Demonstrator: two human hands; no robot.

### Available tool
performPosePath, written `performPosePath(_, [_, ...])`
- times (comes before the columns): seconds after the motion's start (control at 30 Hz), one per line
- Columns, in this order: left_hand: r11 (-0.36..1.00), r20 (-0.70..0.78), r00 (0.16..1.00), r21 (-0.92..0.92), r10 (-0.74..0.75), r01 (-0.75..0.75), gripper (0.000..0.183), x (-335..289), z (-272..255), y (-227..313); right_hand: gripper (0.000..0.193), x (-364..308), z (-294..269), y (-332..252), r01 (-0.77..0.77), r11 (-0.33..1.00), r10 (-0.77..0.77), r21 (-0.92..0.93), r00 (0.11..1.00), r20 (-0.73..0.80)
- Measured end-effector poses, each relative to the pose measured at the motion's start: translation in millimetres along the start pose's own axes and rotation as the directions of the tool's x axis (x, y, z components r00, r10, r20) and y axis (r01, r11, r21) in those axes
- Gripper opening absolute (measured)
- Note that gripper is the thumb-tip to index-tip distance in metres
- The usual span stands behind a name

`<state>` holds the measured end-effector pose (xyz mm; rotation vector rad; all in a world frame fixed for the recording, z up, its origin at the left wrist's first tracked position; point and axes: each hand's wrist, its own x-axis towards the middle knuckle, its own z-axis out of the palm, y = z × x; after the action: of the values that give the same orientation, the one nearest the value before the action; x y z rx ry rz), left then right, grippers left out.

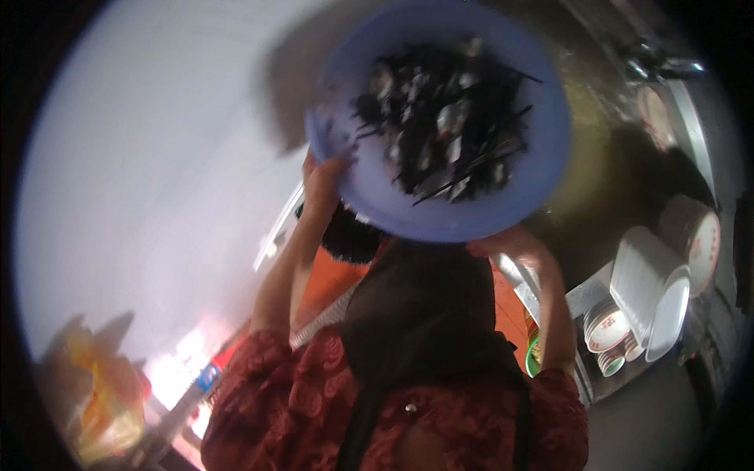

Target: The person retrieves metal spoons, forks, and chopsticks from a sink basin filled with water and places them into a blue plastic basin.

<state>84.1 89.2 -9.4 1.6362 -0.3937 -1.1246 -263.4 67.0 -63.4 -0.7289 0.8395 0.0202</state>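
Note:
Both my hands hold a wide blue-purple plastic basin (452, 224) up in front of me. My left hand (322, 184) grips its rim at the left side. Under the near right part of the rim, my right hand (514, 243) is closed on the edge, its fingers partly hidden by the basin. A heap of dark, thin stick-like pieces (440, 118) mixed with pale, shiny pieces lies inside; their kind is blurred. A few sticks stick out toward the right.
To the right is a sink of murky water (589, 212) with a metal faucet (656, 63) beyond. Stacked plates (699, 243), white containers (648, 290) and small bowls (609, 326) stand near it. A white wall (157, 157) and yellow plastic bag (102, 392) are at left.

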Motion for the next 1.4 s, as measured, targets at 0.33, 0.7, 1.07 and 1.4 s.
performPosePath(0.33, [0.996,-0.021,0.999,-0.082,0.029,-0.031,0.056,-10.0,2.3,-18.3,0.080,129.8,-346.5,29.1,-0.463,0.881,-0.005,-0.098,0.199,-0.980])
performPosePath(0.7, [0.998,-0.003,0.999,0.041,-0.048,0.048,0.058,-2.3,-13.8,-25.9,0.045,289.0,-252.1,50.7,-0.506,0.437,-0.220,-0.744,0.741,-0.634])
performPosePath(1.07, [0.958,-0.003,0.991,0.257,0.131,-0.126,0.030,0.5,-10.8,-33.0,0.032,216.1,-179.3,157.9,-0.251,0.494,-0.426,-0.832,0.765,-0.483])
performPosePath(1.4, [0.992,-0.071,0.997,0.117,-0.033,0.041,0.038,-2.6,-2.3,-27.0,0.022,141.5,-180.5,229.3,-0.394,0.397,-0.481,-0.829,0.680,-0.554])
